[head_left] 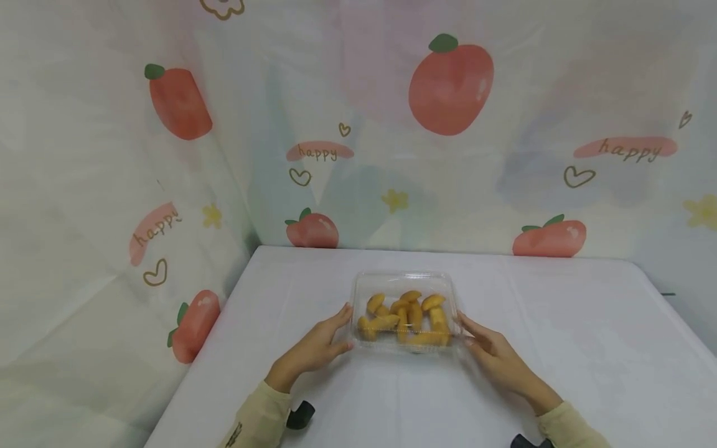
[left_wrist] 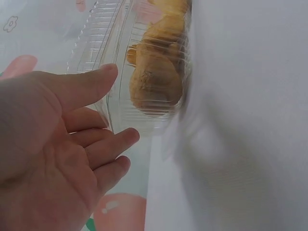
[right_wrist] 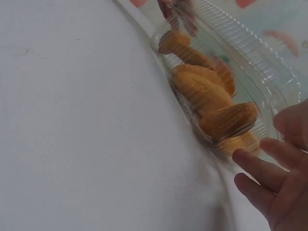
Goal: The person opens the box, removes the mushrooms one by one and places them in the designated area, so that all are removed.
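A clear plastic clamshell box (head_left: 403, 281) with its lid down sits on the white table, holding several yellow-brown mushrooms (head_left: 414, 314). My left hand (head_left: 315, 345) is at the box's left side, fingers loosely extended; in the left wrist view the thumb (left_wrist: 98, 84) lies along the box's edge, its tip right at the wall. At the opposite side is my right hand (head_left: 497, 358), its fingers spread and slightly bent. Seen from the right wrist, its fingertips (right_wrist: 243, 156) are right at the box's end wall. Neither hand has its fingers wrapped round the box.
The table (head_left: 560, 298) is covered with a smooth white cloth. Behind it and at the left hangs a pale curtain (head_left: 370, 93) printed with red fruit and "happy" lettering. Dark wrist-worn pieces show at the left cuff (head_left: 263, 407) and right cuff (head_left: 571, 426).
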{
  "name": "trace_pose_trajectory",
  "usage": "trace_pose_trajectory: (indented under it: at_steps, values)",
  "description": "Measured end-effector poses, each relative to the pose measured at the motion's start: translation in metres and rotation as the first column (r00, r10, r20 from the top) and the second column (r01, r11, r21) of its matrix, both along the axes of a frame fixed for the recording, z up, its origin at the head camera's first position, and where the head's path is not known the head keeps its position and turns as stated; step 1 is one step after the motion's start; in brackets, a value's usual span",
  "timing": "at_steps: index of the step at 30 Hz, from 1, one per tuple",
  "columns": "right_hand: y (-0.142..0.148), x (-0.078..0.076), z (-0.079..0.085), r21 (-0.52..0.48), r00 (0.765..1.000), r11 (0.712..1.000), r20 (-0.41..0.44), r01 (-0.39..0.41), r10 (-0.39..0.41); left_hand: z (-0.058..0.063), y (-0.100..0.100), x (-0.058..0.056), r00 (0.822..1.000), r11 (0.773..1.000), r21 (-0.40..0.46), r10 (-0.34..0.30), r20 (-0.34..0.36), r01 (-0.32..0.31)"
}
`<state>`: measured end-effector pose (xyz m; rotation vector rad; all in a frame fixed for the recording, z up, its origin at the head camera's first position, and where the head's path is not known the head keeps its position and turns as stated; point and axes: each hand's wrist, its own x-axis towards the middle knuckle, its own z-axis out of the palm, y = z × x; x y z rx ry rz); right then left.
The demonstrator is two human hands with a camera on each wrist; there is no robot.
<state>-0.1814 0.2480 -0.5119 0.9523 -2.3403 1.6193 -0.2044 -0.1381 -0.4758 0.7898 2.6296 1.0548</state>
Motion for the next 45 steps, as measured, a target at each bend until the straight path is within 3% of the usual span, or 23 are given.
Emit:
trace_pose_trajectory:
  at_steps: [6,13,18,29,38,45]
  values:
    - [0.006,0.001,0.002,-0.043,0.988,0.995,0.126,-0.09,0.095,0.003,-0.003,0.002,1.0,1.0,-0.002,-0.006,-0.031,0.005]
    - [0.01,0.003,0.006,0.042,0.98,0.998,0.195,-0.042,0.033,0.004,-0.005,0.003,1.0,1.0,-0.022,0.005,-0.013,-0.005]
    - [0.011,0.005,0.01,0.131,0.986,0.991,0.163,0.0,-0.022,0.006,-0.005,0.003,1.0,0.998,-0.057,0.007,-0.023,-0.008]
    - [0.014,0.009,0.015,0.201,0.989,0.978,0.117,0.065,-0.089,0.015,-0.007,0.005,1.0,0.998,-0.054,0.007,-0.012,-0.008]
    - [0.017,0.009,0.02,0.19,0.993,0.978,0.063,0.087,-0.101,0.022,-0.01,0.002,0.998,0.999,-0.025,-0.025,-0.053,0.023]
    - [0.017,0.007,0.025,0.176,0.996,0.981,0.035,0.075,-0.082,0.025,-0.015,0.003,0.999,1.0,0.025,-0.009,-0.039,0.01]
